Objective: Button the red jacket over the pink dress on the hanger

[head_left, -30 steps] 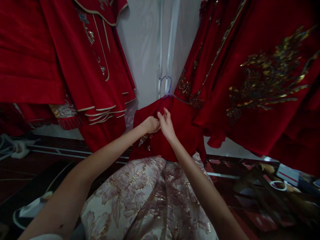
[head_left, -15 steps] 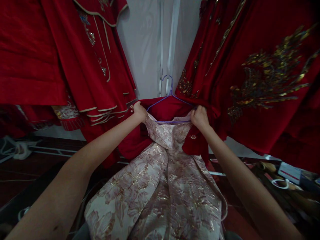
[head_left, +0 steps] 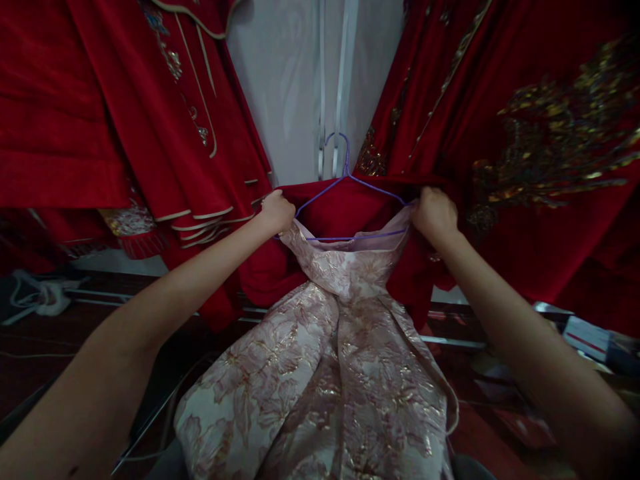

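Note:
A red jacket point(head_left: 345, 210) hangs on a thin purple wire hanger point(head_left: 350, 183) in front of me. Its two front edges are pulled wide apart. My left hand point(head_left: 277, 212) is closed on the jacket's left edge. My right hand point(head_left: 434, 215) is closed on the right edge, at the hanger's end. Between my hands, a pale pink and gold brocade skirt point(head_left: 325, 373) hangs from the hanger's lower bar and spreads down toward me.
Red embroidered garments point(head_left: 125, 113) hang at the left, and more red cloth with gold embroidery point(head_left: 540, 147) fills the right. A white wall with two vertical rails point(head_left: 333, 80) lies behind. White cord point(head_left: 35, 297) lies on the dark floor at the left; boxes point(head_left: 585, 333) sit at the right.
My hands were together at the middle of the shut jacket front. They have moved apart, drawing its edges open and baring the hanger and the top of the brocade skirt.

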Tool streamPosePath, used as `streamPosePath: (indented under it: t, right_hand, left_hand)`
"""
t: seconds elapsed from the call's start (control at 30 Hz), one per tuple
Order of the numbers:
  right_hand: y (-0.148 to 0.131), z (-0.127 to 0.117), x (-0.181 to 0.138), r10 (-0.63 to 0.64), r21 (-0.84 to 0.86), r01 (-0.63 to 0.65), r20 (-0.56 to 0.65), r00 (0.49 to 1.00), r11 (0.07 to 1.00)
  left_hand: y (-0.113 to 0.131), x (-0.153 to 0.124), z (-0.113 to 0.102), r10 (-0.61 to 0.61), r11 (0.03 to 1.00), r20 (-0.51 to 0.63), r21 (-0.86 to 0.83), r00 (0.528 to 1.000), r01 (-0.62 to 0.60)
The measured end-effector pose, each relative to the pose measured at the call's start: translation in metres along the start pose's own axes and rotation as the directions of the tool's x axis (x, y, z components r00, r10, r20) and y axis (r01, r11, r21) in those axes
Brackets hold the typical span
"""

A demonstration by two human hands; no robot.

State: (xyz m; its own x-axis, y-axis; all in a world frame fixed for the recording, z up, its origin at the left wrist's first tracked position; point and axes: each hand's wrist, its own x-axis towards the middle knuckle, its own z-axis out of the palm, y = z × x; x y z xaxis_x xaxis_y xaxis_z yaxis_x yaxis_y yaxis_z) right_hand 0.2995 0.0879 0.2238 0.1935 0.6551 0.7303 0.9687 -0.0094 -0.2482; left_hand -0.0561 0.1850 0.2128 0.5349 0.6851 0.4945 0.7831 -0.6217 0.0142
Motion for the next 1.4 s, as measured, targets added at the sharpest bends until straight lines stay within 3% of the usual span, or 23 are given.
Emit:
streamPosePath:
  t: [0.1, 0.17, 0.23, 0.33, 0.4, 0.47, 0.53, 0.6, 0.67, 0.8, 0.9, 0.97, 1.03, 1.1, 1.23, 1.4]
  right_hand:
    - [0.017, 0.007, 0.005, -0.022, 0.041, 0.011, 0.270, 0.963, 0.999]
    - [0.026, 0.007, 0.008, -0.083, 0.155, 0.028, 0.361, 0.929, 0.987]
    - [0.033, 0.003, 0.009, -0.110, 0.312, -0.030, 0.423, 0.900, 0.950]
    - [0.040, -0.005, 0.005, -0.045, 0.500, -0.239, 0.491, 0.870, 0.832]
    - [0.045, -0.007, -0.002, 0.026, 0.574, -0.341, 0.486, 0.874, 0.745]
    - [0.050, -0.006, -0.010, 0.066, 0.633, -0.397, 0.479, 0.875, 0.665]
    - [0.054, -0.003, -0.019, 0.090, 0.679, -0.457, 0.503, 0.860, 0.575]
    - [0.058, -0.001, -0.025, 0.086, 0.714, -0.503, 0.534, 0.841, 0.487]
    - [0.059, -0.001, -0.028, 0.076, 0.740, -0.491, 0.518, 0.852, 0.460]
    - [0.059, -0.002, -0.022, 0.080, 0.768, -0.305, 0.316, 0.945, 0.564]
    - [0.056, 0.002, -0.018, 0.111, 0.764, -0.260, 0.242, 0.964, 0.591]
    - [0.053, 0.006, -0.018, 0.125, 0.758, -0.274, 0.250, 0.960, 0.592]
    - [0.050, 0.010, -0.020, 0.104, 0.736, -0.245, 0.233, 0.967, 0.631]
    - [0.050, 0.013, -0.023, 0.067, 0.699, -0.199, 0.211, 0.975, 0.687]
    - [0.056, 0.018, -0.027, 0.002, 0.634, -0.129, 0.198, 0.980, 0.763]
    - [0.058, 0.012, -0.030, -0.081, 0.541, 0.005, 0.117, 0.990, 0.841]
  left_hand:
    - [0.004, -0.006, -0.002, -0.029, 0.994, 0.134, 0.109, 0.991, 0.014]
    - [0.006, -0.010, -0.007, -0.041, 0.997, 0.151, 0.072, 0.988, 0.030]
    - [0.004, -0.015, -0.014, -0.065, 0.997, 0.188, -0.034, 0.980, 0.072]
    - [-0.002, -0.025, -0.020, -0.112, 0.929, 0.277, -0.312, 0.954, 0.199]
    - [-0.005, -0.037, -0.018, -0.163, 0.779, 0.286, -0.550, 0.944, 0.301]
    - [-0.004, -0.053, -0.009, -0.247, 0.538, 0.275, -0.759, 0.929, 0.367]
    - [0.000, -0.071, 0.002, -0.321, 0.277, 0.290, -0.881, 0.902, 0.382]
    - [0.006, -0.087, 0.013, -0.335, 0.102, 0.325, -0.921, 0.884, 0.377]
    - [0.011, -0.099, 0.022, -0.309, 0.016, 0.383, -0.913, 0.871, 0.408]
    - [0.009, -0.099, 0.031, -0.336, -0.040, 0.434, -0.893, 0.836, 0.448]
    - [0.001, -0.082, 0.035, -0.527, 0.044, 0.294, -0.928, 0.797, 0.371]
    - [-0.004, -0.068, 0.038, -0.600, 0.234, 0.135, -0.913, 0.788, 0.334]
    - [-0.006, -0.056, 0.042, -0.553, 0.448, -0.001, -0.844, 0.833, 0.296]
    - [-0.006, -0.048, 0.044, -0.450, 0.585, -0.057, -0.773, 0.891, 0.246]
    - [-0.009, -0.045, 0.046, -0.317, 0.698, -0.111, -0.700, 0.942, 0.153]
    - [-0.011, -0.053, 0.039, -0.315, 0.766, -0.189, -0.629, 0.930, 0.132]
